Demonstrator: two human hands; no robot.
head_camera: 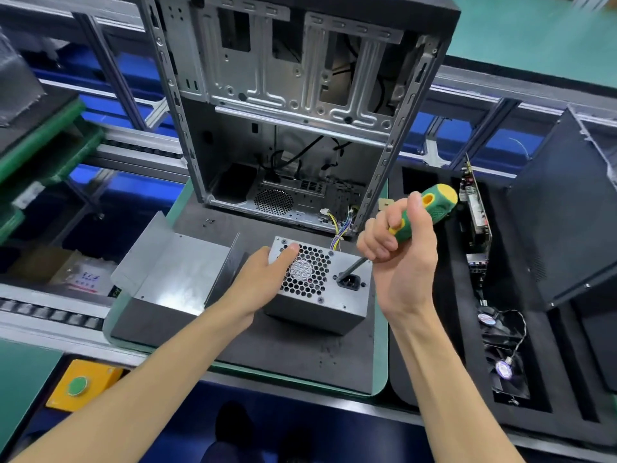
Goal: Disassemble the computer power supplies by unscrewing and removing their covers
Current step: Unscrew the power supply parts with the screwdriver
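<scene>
A grey metal power supply (347, 302) stands on the black foam mat (300, 355), its honeycomb fan grille facing up. My left hand (263, 275) holds its left upper edge, thumb lying on the grille corner. My right hand (397, 259) grips a green and yellow screwdriver (424, 212), whose shaft slants down to the black power socket (350, 281) on the top face. A removed bent metal cover (177, 269) lies open to the left of the supply. Coloured wires (340, 228) run from the supply's far side toward the case.
An open computer case (293, 105) stands upright behind the supply. Small screws (208, 222) lie on the mat near it. A black tray (467, 329) to the right holds a circuit card (475, 208) and fans (504, 365). A yellow box with green button (80, 385) sits at front left.
</scene>
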